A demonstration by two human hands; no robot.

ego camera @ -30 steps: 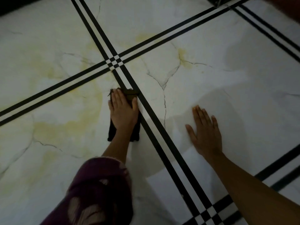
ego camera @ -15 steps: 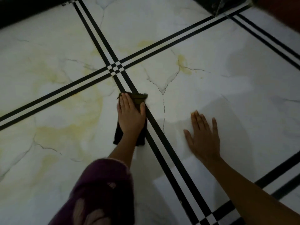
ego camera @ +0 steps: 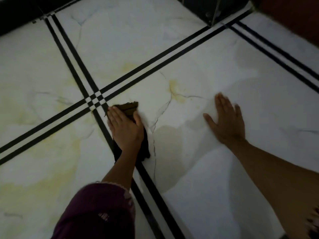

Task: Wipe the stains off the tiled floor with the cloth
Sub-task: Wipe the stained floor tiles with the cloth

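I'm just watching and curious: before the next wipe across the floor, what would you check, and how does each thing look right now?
1. Cloth under the left hand: ok, palm pressed flat on it.
2. Cloth flat on the tiled floor: ok, lying across the black border stripe.
3. Right hand bracing: ok, flat on the tile, apart from the cloth.
4. Path ahead free: ok, only bare tile there.
5. Stains left: cannot tell; yellow patches may be marble pattern.
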